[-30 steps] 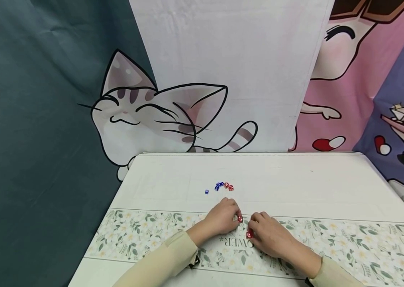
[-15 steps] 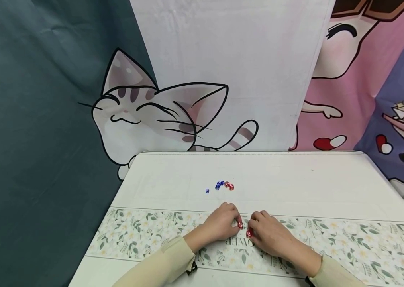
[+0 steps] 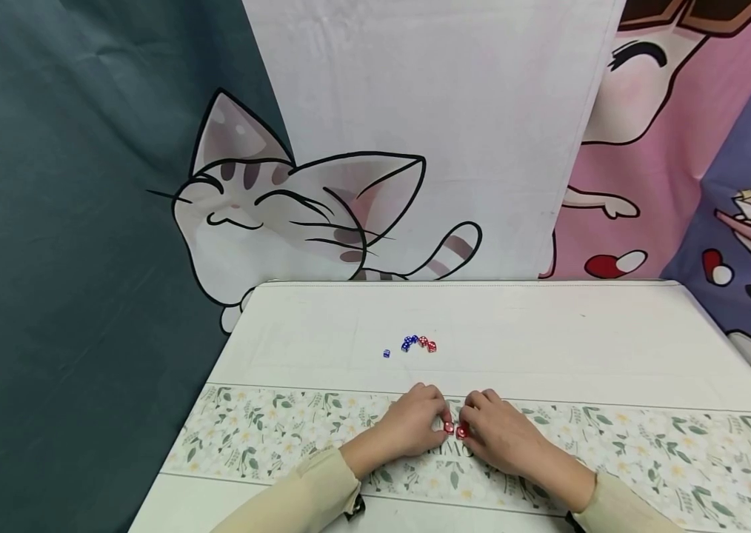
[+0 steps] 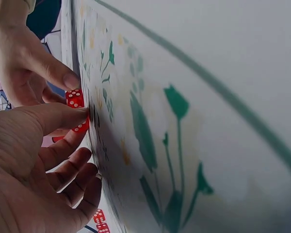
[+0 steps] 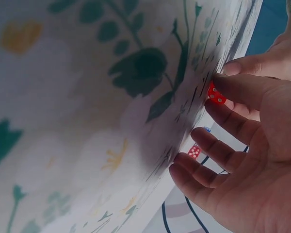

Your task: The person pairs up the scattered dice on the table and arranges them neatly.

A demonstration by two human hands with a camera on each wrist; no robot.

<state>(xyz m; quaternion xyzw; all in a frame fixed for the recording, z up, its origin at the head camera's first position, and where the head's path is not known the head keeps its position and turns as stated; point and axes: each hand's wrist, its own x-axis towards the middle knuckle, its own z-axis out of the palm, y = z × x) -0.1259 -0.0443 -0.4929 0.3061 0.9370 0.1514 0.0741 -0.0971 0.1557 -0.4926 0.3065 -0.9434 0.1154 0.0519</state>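
Note:
My left hand (image 3: 412, 422) pinches a red die (image 3: 449, 428) with white pips between thumb and index finger, low over the flowered strip of the table. Facing it, my right hand (image 3: 503, 433) pinches a second red die (image 3: 462, 431) the same way. The two dice sit side by side, only a narrow gap between them in the head view. In the left wrist view the left thumb covers part of its red die (image 4: 80, 127), and the other red die (image 4: 74, 98) shows just beyond it. The right wrist view shows one red die (image 5: 216, 93) at the right thumb and index fingertips.
Farther back, several blue dice (image 3: 407, 342) and red dice (image 3: 426, 343) form a small arc on the white table (image 3: 549, 333). A single blue die (image 3: 386, 354) lies left of the arc. A printed cloth backdrop (image 3: 469, 148) rises behind the table's far edge.
My left hand has moved toward me and slightly right with its red die, bringing it beside the other one. My right hand has barely shifted. The dice arc looks the same.

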